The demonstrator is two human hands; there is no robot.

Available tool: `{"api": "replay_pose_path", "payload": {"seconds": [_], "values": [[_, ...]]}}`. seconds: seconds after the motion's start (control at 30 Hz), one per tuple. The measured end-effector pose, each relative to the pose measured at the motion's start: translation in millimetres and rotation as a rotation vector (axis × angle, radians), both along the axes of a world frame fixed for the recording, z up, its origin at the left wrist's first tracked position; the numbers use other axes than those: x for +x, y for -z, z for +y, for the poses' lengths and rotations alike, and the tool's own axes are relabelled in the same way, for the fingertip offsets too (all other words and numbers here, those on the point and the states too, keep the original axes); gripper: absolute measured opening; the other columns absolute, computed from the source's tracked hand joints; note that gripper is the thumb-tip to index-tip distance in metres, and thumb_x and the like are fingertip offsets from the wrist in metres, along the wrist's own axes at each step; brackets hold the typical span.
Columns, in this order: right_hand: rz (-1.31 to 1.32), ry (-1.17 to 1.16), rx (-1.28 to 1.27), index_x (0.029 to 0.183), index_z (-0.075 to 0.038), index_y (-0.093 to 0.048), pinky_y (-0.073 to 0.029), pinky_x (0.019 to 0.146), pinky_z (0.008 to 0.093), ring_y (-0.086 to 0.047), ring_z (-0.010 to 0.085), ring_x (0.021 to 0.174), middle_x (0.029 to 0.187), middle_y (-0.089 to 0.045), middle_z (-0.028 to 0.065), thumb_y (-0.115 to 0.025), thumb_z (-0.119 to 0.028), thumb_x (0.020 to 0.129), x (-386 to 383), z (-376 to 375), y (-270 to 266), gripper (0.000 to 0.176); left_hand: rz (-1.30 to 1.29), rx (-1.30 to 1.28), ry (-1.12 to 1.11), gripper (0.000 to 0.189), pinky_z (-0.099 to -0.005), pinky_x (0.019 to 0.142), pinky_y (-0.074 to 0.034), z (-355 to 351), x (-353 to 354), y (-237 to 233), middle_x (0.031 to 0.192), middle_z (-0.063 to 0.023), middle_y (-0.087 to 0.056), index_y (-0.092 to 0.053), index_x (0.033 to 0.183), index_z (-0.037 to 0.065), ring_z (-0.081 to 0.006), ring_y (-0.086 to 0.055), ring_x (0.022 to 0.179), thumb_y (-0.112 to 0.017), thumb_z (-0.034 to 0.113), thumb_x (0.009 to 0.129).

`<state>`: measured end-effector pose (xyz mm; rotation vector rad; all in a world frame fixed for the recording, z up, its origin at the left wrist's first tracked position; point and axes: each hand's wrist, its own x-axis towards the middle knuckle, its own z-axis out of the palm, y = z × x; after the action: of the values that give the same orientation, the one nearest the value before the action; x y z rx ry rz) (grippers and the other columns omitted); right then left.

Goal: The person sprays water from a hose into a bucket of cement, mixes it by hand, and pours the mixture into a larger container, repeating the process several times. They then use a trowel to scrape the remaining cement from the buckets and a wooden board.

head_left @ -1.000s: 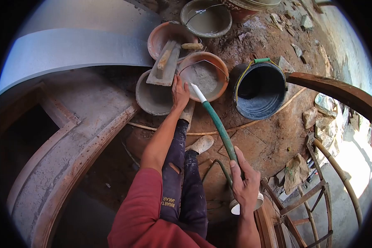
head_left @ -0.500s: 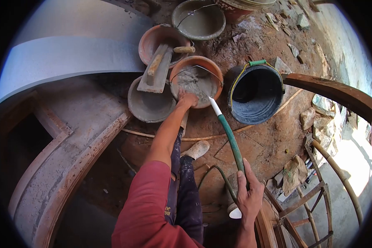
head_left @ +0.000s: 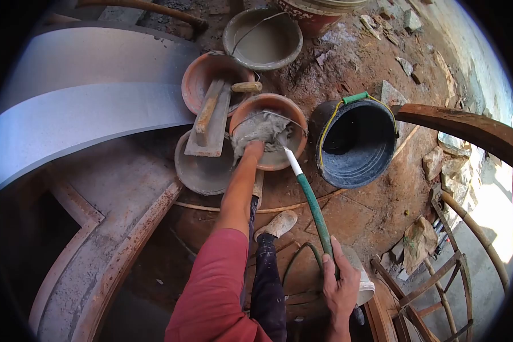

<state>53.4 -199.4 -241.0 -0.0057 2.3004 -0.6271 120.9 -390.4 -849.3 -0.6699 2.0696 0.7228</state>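
Observation:
An orange bowl (head_left: 299,117) holds wet grey mortar (head_left: 265,128). My left hand (head_left: 254,149) is sunk in that mortar up to about the wrist, its fingers hidden. My right hand (head_left: 342,279) is closed around a green hose (head_left: 315,214), whose white nozzle (head_left: 292,162) points at the bowl's lower right rim. Left of the bowl, a wooden-handled float (head_left: 214,122) lies across a second orange bowl (head_left: 195,85) and a grey bowl (head_left: 202,182). A black bucket (head_left: 356,179) with a yellow and green handle stands to the right.
Another grey bowl (head_left: 262,62) of murky liquid sits at the top beside a red and white bucket (head_left: 319,14). A curved metal sheet (head_left: 97,108) covers the upper left. A wooden beam (head_left: 456,121) juts in at right, above a wooden ladder-like frame (head_left: 439,273). Stones (head_left: 433,162) lie at right.
My left hand has gone deeper into the mortar, which is now heaped up and disturbed. The camera view has shifted, so the bowls and bucket appear lower. My right hand still grips the hose.

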Motion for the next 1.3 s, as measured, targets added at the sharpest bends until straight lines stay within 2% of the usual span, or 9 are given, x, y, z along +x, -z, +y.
{"api": "replay_pose_path", "payload": {"seconds": [0.07, 0.27, 0.5, 0.6, 0.83, 1.0, 1.13, 1.23, 1.3], "values": [[0.009, 0.009, -0.006, 0.131, -0.005, -0.063, -0.045, 0.053, 0.0357, -0.052, 0.023, 0.047, 0.063, -0.058, 0.0233, -0.064, -0.012, 0.093, 0.7, -0.2, -1.0, 0.039, -0.028, -0.087, -0.152, 0.038, -0.0485, 0.101, -0.047, -6.8, -42.1, -104.3, 0.118, -0.0198, -0.068, -0.073, 0.112, 0.006, -0.0349, -0.063, 0.115, -0.059, 0.032, 0.088], [0.05, 0.009, -0.007, 0.13, -0.005, -0.063, -0.048, 0.056, 0.0359, -0.064, 0.0297, 0.054, 0.074, -0.063, 0.026, -0.065, -0.011, 0.092, 5.1, 2.4, 4.8, 0.039, 0.109, 0.05, -0.262, 0.035, -0.0475, 0.099, -0.049, 31.3, -44.8, -38.5, 0.118, -0.0175, -0.069, -0.073, 0.11, 0.008, -0.0349, -0.065, 0.112, -0.057, 0.031, 0.089], [0.065, 0.02, -0.021, 0.129, -0.005, -0.064, -0.048, 0.056, 0.036, -0.063, 0.0326, 0.054, 0.072, -0.062, 0.0262, -0.065, -0.012, 0.092, 5.9, 7.8, 0.2, 0.038, -0.03, 0.015, -0.007, 0.033, -0.0459, 0.097, -0.05, -10.3, -30.4, -129.4, 0.118, -0.0138, -0.07, -0.073, 0.111, 0.011, -0.0351, -0.065, 0.111, -0.056, 0.028, 0.088], [0.019, 0.052, 0.003, 0.128, -0.005, -0.064, -0.049, 0.057, 0.0358, -0.065, 0.0333, 0.057, 0.074, -0.063, 0.0269, -0.065, -0.012, 0.091, 4.2, -0.8, -1.0, 0.038, -0.113, 0.092, 0.35, 0.036, -0.0454, 0.1, -0.048, -19.7, -50.8, -163.9, 0.12, -0.014, -0.069, -0.071, 0.116, 0.011, -0.0348, -0.065, 0.112, -0.059, 0.031, 0.088], [-0.008, 0.054, 0.059, 0.129, -0.004, -0.063, -0.051, 0.063, 0.034, -0.072, 0.0351, 0.071, 0.079, -0.066, 0.0275, -0.065, -0.012, 0.092, 12.9, -3.3, 3.0, 0.038, -0.073, 0.184, 0.078, 0.034, -0.045, 0.098, -0.049, 8.3, -67.6, -121.7, 0.127, -0.0188, -0.064, -0.068, 0.118, 0.008, -0.0359, -0.062, 0.117, -0.049, 0.019, 0.093], [-0.006, 0.049, 0.031, 0.13, -0.001, -0.062, -0.046, 0.056, 0.031, -0.053, 0.0129, 0.054, 0.063, -0.059, 0.019, -0.063, -0.01, 0.093, 8.9, -8.6, 3.9, 0.038, 0.136, 0.173, -0.263, 0.029, -0.0476, 0.093, -0.052, 7.3, -36.7, -129.3, 0.122, -0.0203, -0.065, -0.065, 0.117, 0.008, -0.0369, -0.064, 0.112, -0.048, 0.016, 0.096], [0.041, -0.009, 0.04, 0.131, -0.001, -0.062, -0.045, 0.055, 0.0306, -0.053, 0.0134, 0.054, 0.063, -0.058, 0.0186, -0.063, -0.01, 0.093, 8.5, -7.4, 2.4, 0.039, -0.088, 0.131, 0.421, 0.036, -0.0468, 0.099, -0.048, 2.2, -46.3, -147.6, 0.13, -0.0154, -0.064, -0.071, 0.119, 0.012, -0.0345, -0.059, 0.122, -0.043, 0.024, 0.099], [0.089, -0.021, -0.008, 0.131, -0.001, -0.062, -0.045, 0.056, 0.0304, -0.052, 0.0139, 0.054, 0.063, -0.058, 0.0191, -0.063, -0.011, 0.093, 12.1, -4.8, 5.3, 0.039, -0.203, 0.081, 0.309, 0.035, -0.0457, 0.096, -0.049, -11.7, -60.2, -192.3, 0.129, -0.0112, -0.066, -0.073, 0.118, 0.014, -0.0306, -0.062, 0.119, -0.046, 0.026, 0.099], [0.102, -0.035, -0.026, 0.131, -0.001, -0.061, -0.046, 0.057, 0.0302, -0.053, 0.0142, 0.055, 0.066, -0.06, 0.0195, -0.063, -0.01, 0.093, 16.1, -3.7, 5.7, 0.039, -0.232, -0.013, 0.212, 0.033, -0.0443, 0.094, -0.05, 8.8, -57.6, -155.3, 0.126, -0.0063, -0.068, -0.073, 0.117, 0.016, -0.0291, -0.063, 0.118, -0.048, 0.027, 0.097]]}}
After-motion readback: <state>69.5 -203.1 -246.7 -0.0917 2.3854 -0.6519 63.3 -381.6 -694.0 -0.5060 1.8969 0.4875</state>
